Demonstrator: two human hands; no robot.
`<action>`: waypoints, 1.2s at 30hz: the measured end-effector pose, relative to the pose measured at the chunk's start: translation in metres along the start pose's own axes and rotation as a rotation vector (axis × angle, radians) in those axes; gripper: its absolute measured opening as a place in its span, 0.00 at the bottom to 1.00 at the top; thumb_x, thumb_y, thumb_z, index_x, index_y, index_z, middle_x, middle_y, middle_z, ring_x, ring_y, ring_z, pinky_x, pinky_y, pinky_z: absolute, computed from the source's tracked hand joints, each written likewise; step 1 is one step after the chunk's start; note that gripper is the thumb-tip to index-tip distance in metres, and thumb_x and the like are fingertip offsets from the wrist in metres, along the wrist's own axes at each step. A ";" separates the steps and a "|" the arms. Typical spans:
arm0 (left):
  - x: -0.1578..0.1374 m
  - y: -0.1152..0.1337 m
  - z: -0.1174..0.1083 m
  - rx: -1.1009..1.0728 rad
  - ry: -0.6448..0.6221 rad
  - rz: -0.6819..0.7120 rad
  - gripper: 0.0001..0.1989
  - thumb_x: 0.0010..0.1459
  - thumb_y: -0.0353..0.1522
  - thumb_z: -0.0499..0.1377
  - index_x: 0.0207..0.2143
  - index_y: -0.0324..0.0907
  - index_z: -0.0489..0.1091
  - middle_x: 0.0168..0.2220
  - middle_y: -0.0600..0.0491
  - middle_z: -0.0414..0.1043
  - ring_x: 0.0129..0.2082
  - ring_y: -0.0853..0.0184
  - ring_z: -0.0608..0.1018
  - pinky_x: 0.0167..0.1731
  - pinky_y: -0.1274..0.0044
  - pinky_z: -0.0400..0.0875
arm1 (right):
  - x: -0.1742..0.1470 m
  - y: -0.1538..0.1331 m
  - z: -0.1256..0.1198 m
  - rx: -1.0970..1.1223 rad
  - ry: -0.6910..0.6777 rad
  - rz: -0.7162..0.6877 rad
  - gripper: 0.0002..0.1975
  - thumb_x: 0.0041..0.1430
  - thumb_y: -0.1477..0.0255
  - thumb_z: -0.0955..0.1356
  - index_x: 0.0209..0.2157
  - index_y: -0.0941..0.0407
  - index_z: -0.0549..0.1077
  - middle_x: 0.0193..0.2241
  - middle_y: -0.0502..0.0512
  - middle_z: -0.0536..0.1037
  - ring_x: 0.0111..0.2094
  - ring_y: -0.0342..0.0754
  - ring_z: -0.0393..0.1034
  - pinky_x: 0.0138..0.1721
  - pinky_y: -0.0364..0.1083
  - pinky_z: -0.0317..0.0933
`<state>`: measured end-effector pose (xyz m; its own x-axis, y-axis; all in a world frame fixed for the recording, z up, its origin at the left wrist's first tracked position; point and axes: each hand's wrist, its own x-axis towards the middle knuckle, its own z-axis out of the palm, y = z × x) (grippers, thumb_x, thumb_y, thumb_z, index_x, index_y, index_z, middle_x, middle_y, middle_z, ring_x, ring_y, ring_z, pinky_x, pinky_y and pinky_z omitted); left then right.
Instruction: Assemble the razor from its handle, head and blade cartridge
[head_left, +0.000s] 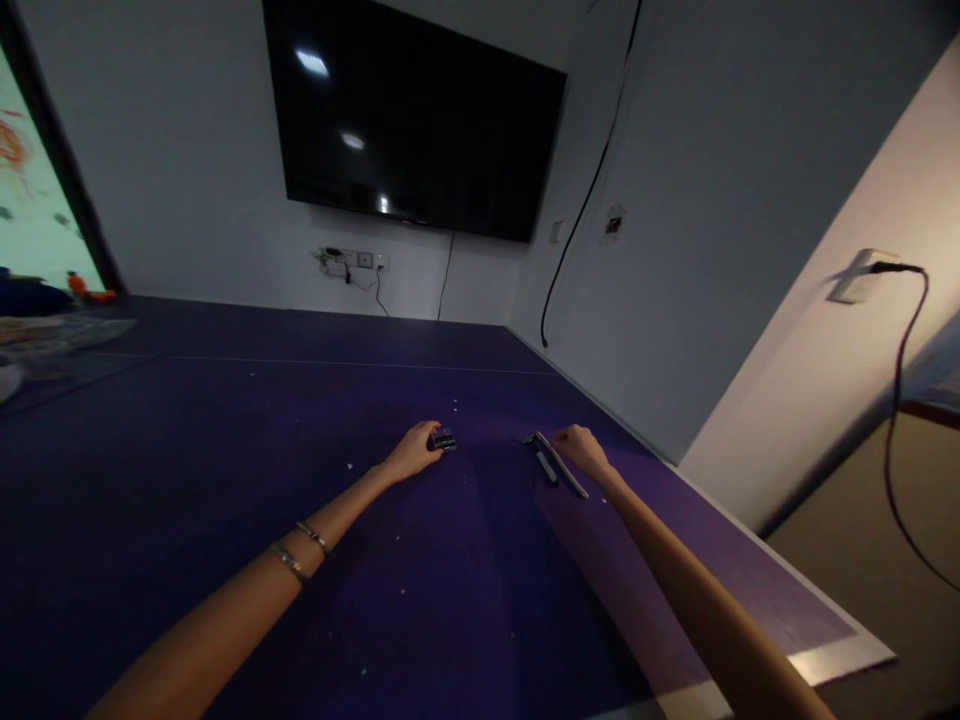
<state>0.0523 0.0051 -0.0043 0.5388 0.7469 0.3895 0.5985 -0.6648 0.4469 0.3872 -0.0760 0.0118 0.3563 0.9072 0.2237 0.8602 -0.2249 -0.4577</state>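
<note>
On the purple table surface, my left hand [414, 452] closes its fingers round the left side of a small dark block-like object [443, 440] with lighter stripes. Further right, my right hand [581, 448] has its fingers curled together, next to a long thin pale tool [564, 468]. Whether those fingertips touch the tool or pinch some small thing, I cannot tell. Just left of the pale tool lies a shorter dark and grey stick-like piece [547, 468]. Both pieces come close together at their far ends, where a small greenish-dark part shows.
Small white specks dot the purple tabletop [300, 420]. Clear plastic wrapping [67, 335] and an orange item [86, 288] are at the far left. Ahead, a television [420, 120] hangs on the wall over sockets [364, 260]. A black cable [585, 210] dangles behind the table at the right.
</note>
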 end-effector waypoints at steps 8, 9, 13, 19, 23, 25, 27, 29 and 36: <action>-0.004 0.063 -0.009 0.003 -0.110 0.185 0.28 0.48 0.31 0.58 0.53 0.39 0.57 0.54 0.45 0.61 0.53 0.61 0.65 0.53 0.70 0.58 | -0.030 -0.060 -0.030 0.306 -0.218 -0.539 0.33 0.37 0.66 0.74 0.49 0.52 0.69 0.44 0.56 0.73 0.37 0.49 0.69 0.39 0.47 0.62; -0.006 0.071 -0.009 -0.005 -0.127 0.201 0.30 0.48 0.32 0.59 0.54 0.39 0.56 0.54 0.45 0.61 0.53 0.61 0.65 0.52 0.71 0.58 | -0.037 -0.066 -0.031 0.333 -0.243 -0.565 0.36 0.35 0.67 0.74 0.51 0.52 0.67 0.45 0.56 0.72 0.38 0.49 0.68 0.40 0.48 0.62; -0.012 0.092 -0.008 -0.060 -0.140 0.234 0.34 0.47 0.32 0.60 0.56 0.39 0.51 0.54 0.44 0.61 0.53 0.60 0.66 0.51 0.70 0.60 | -0.062 -0.080 -0.029 0.341 -0.319 -0.595 0.41 0.33 0.67 0.75 0.54 0.50 0.63 0.48 0.57 0.70 0.43 0.52 0.66 0.41 0.48 0.62; -0.021 0.103 -0.005 -0.121 -0.168 0.243 0.36 0.46 0.31 0.60 0.56 0.38 0.49 0.53 0.43 0.61 0.52 0.61 0.67 0.51 0.71 0.60 | -0.076 -0.085 -0.024 0.322 -0.313 -0.622 0.35 0.38 0.67 0.73 0.52 0.51 0.66 0.43 0.58 0.72 0.44 0.53 0.66 0.40 0.48 0.62; -0.023 0.102 -0.006 -0.141 -0.189 0.214 0.32 0.49 0.32 0.58 0.55 0.40 0.50 0.53 0.44 0.62 0.52 0.62 0.67 0.50 0.71 0.61 | -0.066 -0.075 -0.023 0.334 -0.328 -0.593 0.34 0.38 0.67 0.73 0.51 0.52 0.66 0.42 0.56 0.73 0.43 0.52 0.67 0.42 0.49 0.61; -0.024 0.096 -0.007 -0.119 -0.171 0.202 0.31 0.51 0.34 0.57 0.55 0.40 0.49 0.54 0.43 0.61 0.53 0.62 0.66 0.51 0.71 0.60 | -0.055 -0.062 -0.025 0.339 -0.323 -0.551 0.34 0.38 0.67 0.73 0.51 0.52 0.66 0.42 0.56 0.74 0.43 0.51 0.67 0.43 0.49 0.60; -0.024 0.084 -0.009 -0.058 -0.141 0.202 0.29 0.54 0.37 0.55 0.56 0.39 0.49 0.55 0.42 0.60 0.54 0.61 0.65 0.52 0.71 0.59 | -0.039 -0.041 -0.030 0.335 -0.299 -0.499 0.34 0.37 0.69 0.73 0.50 0.52 0.66 0.41 0.54 0.74 0.42 0.51 0.67 0.45 0.50 0.59; -0.025 0.065 -0.011 0.034 -0.129 0.201 0.27 0.55 0.37 0.53 0.55 0.37 0.51 0.55 0.41 0.60 0.55 0.61 0.64 0.52 0.72 0.59 | -0.021 -0.014 -0.037 0.302 -0.284 -0.439 0.33 0.38 0.69 0.73 0.50 0.52 0.66 0.41 0.54 0.75 0.42 0.51 0.68 0.46 0.50 0.59; -0.038 -0.013 -0.017 0.251 -0.174 0.005 0.25 0.57 0.38 0.48 0.54 0.35 0.53 0.55 0.39 0.60 0.55 0.59 0.63 0.52 0.70 0.56 | 0.023 0.069 -0.046 0.077 -0.301 -0.227 0.34 0.35 0.76 0.72 0.50 0.58 0.66 0.42 0.61 0.74 0.42 0.55 0.68 0.43 0.49 0.62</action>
<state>0.0143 -0.0144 -0.0110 0.6224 0.7457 0.2379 0.7118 -0.6656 0.2242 0.4716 -0.0872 0.0251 0.0268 0.9972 0.0697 0.8707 0.0109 -0.4917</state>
